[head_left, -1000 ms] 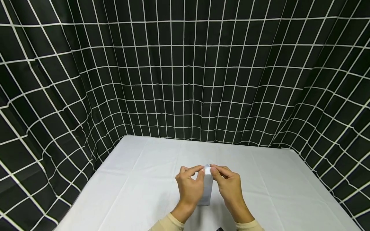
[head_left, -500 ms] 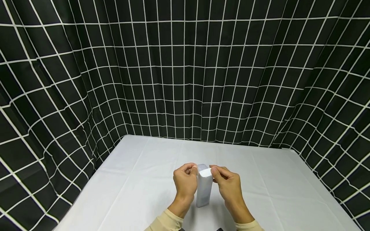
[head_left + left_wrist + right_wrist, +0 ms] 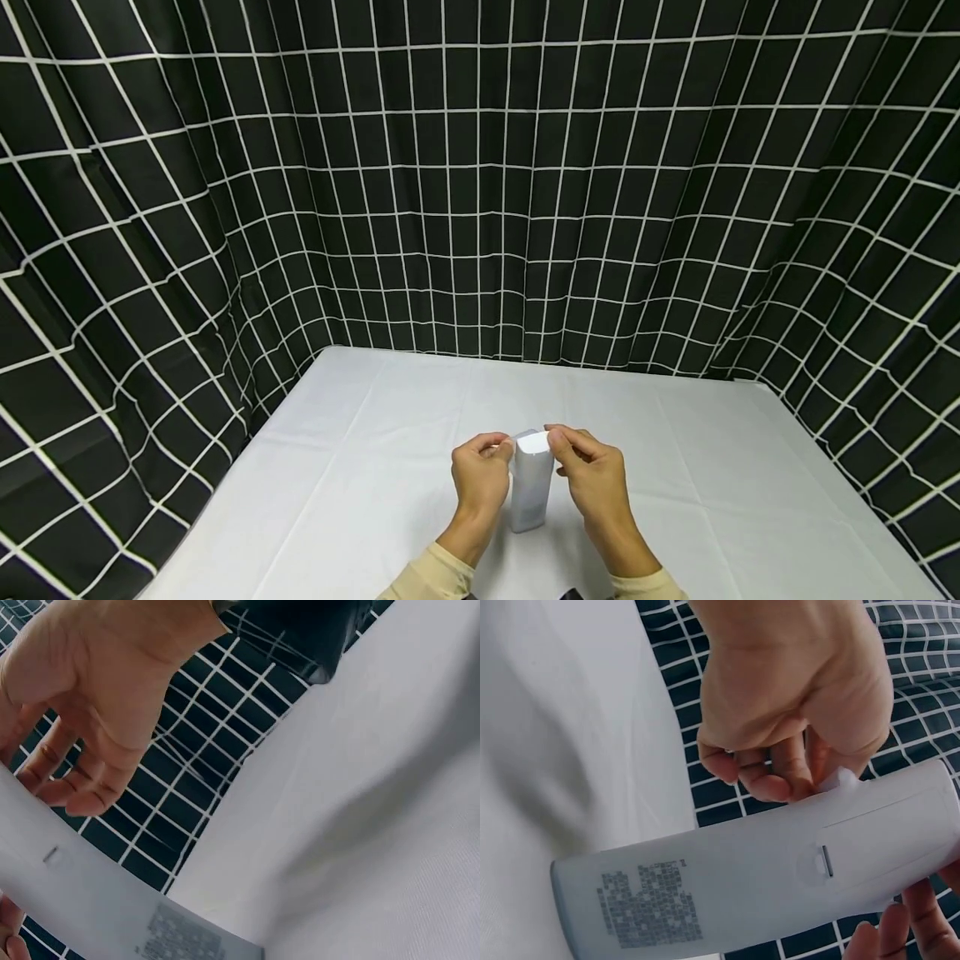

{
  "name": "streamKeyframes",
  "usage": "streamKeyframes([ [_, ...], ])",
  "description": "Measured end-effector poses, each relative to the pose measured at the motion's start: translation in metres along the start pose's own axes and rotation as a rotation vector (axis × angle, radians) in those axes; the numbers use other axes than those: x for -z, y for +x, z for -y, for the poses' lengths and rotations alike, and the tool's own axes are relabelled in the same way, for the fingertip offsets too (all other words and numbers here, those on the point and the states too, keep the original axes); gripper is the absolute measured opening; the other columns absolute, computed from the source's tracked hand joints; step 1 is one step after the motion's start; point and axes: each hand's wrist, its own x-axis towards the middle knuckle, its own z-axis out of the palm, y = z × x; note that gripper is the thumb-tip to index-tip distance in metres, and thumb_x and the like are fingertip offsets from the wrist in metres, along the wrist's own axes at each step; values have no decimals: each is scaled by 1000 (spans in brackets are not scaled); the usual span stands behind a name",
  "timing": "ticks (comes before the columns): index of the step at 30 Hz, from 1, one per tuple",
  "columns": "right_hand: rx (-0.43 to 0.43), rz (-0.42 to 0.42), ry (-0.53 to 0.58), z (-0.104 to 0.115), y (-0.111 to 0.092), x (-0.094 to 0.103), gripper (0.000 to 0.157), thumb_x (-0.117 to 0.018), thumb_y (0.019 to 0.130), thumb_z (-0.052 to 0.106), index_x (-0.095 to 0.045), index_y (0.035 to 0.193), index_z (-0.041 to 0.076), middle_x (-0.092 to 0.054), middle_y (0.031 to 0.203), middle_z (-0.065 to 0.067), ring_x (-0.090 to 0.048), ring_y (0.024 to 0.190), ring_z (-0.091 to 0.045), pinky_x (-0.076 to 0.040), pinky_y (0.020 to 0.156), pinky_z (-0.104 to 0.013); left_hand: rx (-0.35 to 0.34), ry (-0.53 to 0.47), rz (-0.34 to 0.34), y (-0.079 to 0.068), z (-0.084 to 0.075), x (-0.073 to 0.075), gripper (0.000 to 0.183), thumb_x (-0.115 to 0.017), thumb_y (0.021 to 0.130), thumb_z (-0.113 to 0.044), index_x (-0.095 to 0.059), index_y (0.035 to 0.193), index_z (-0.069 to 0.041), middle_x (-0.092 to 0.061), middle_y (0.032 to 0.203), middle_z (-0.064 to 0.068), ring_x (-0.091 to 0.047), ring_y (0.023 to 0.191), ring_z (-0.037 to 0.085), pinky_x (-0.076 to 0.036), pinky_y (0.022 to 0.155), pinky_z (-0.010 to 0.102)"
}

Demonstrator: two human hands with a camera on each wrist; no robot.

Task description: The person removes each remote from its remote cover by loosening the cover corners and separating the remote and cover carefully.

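Note:
A tall white device [image 3: 531, 492] with rounded sides stands upright between both hands. Its side carries a small dark slot and a block of dark print, plain in the right wrist view. Thin translucent plastic film [image 3: 842, 780] gathers in a tuft at its side. My left hand [image 3: 480, 479] is at the left of its top end, thumb and forefinger pinching the film. On the opposite side my right hand [image 3: 596, 479] pinches at the top right edge, its other fingers curled. The bottom end is close over the white tablecloth.
A white cloth [image 3: 337, 500] covers the table, with soft fold lines. Black curtains [image 3: 495, 208] with a white grid surround it on the back and both sides. Light sleeves [image 3: 431, 575] cover both forearms.
My left hand has drawn away to the left from the device's top, and film spread there between the hands. The device has turned slightly. My right hand has barely moved.

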Motion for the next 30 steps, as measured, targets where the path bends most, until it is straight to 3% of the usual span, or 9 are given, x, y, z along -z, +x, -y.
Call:
streamKeyframes([
  [5,2,1,-5,2,0,1,23,-69,91,14,-72,105,-3,-68,92,-8,-53,75,-15,-48,62,-26,6,30,-7,2,7,-1,10,-64,88,2,-69,96,5,-63,70,6,-53,56,14,-40,46,20],
  [13,13,-18,-1,-1,1,1,18,-70,90,12,-74,101,-1,-67,87,-6,-52,73,-15,-45,56,-22,35,226,-71,5,39,2,7,-67,81,4,-71,86,2,-62,65,5,-56,54,15,-46,49,27],
  [17,36,-23,-3,-1,1,1,19,-70,90,13,-74,101,-2,-67,85,-6,-51,73,-15,-44,56,-22,14,284,-69,8,50,2,6,-68,82,3,-71,86,2,-60,62,2,-55,52,15,-47,48,28],
  [21,45,-30,5,-1,1,1,19,-70,90,13,-74,102,-1,-67,84,-6,-52,73,-15,-44,56,-23,-15,332,-78,12,55,0,5,-69,82,2,-72,86,1,-59,60,0,-54,50,14,-46,47,29],
  [30,32,-28,2,0,1,-1,20,-70,90,13,-74,103,-1,-66,84,-5,-51,73,-14,-44,56,-22,23,374,-70,10,59,1,4,-72,80,-2,-73,84,-2,-60,61,-3,-55,53,13,-46,49,30],
])
